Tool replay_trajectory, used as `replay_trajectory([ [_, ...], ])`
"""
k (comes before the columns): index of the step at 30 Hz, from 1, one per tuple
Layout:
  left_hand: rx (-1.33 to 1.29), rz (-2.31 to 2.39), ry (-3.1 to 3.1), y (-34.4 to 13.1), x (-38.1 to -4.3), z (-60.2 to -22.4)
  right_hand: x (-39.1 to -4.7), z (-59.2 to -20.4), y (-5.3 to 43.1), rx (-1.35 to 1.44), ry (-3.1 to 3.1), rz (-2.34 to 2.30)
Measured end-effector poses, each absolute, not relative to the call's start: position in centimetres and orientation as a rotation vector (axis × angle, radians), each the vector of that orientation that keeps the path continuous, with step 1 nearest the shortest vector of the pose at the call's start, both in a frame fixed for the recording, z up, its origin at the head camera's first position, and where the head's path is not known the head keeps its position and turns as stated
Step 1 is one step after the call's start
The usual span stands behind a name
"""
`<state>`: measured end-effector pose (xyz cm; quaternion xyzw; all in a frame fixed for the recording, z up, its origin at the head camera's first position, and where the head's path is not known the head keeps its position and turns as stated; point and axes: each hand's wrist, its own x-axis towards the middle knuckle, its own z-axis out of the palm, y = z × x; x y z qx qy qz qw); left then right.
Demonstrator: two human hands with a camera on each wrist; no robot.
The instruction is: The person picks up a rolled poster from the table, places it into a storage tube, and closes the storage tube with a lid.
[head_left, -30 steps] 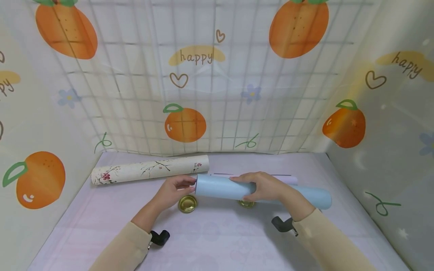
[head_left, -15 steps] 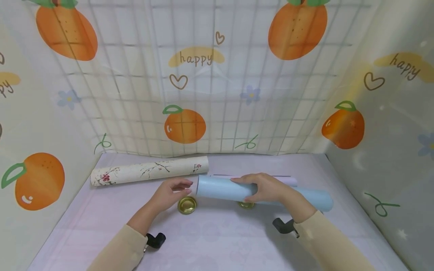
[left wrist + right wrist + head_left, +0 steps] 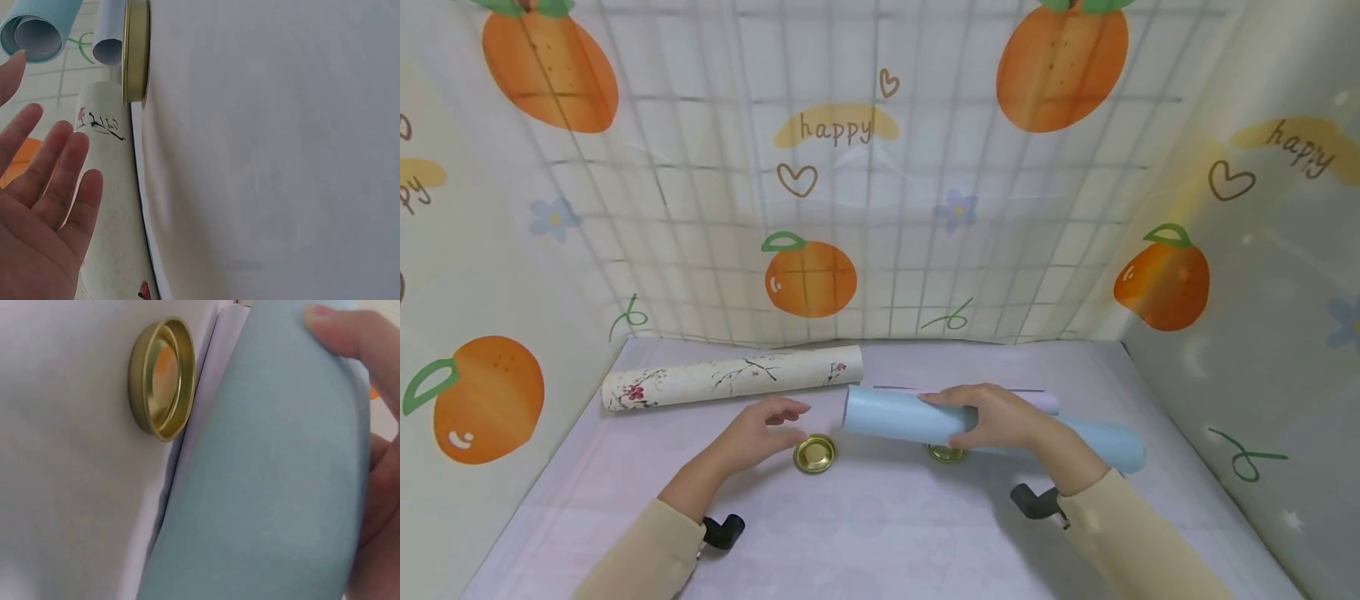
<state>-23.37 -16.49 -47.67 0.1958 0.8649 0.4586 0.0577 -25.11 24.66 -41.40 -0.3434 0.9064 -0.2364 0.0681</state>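
Three rolls: blue roll [image 3: 895, 417], lilac roll [image 3: 1037, 402], floral roll [image 3: 733, 377].
Blue roll: in the right hand, over the bench [image 3: 865, 533], slanting down to the person's right; whether its far end touches the bench cannot be told. Left end hollow and bare, with a paler inner curl showing inside.
Lilac roll: on the bench behind the blue roll, partly hidden by it and the right hand.
Floral roll: along the back of the bench, left side; white, with branches and red blossom.
Two gold lids: left lid [image 3: 814, 453] flat on the bench, just beside the left hand; right lid [image 3: 139, 381] hollow side up, partly covered by the blue roll in the head view.
Right hand [image 3: 1003, 421]: fingers and thumb curled round the blue roll near its middle.
Left hand [image 3: 756, 437]: fingers spread and loosely bent, holding nothing, apart from the blue roll's left end.
Handling done: by judgement, only the blue roll is taken up, its grip secure.
Handling left: blue roll not set down; lilac roll, floral roll and both lids unheld, so the work looks partway at most.
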Motion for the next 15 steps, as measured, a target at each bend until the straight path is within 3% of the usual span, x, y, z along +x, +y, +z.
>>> replay_trajectory([
  [15, 0.642, 1.207, 2.589, -17.24, -23.48, -48.21, -25.73, -41.47, 25.7, -1.018, 2.745, -0.719],
])
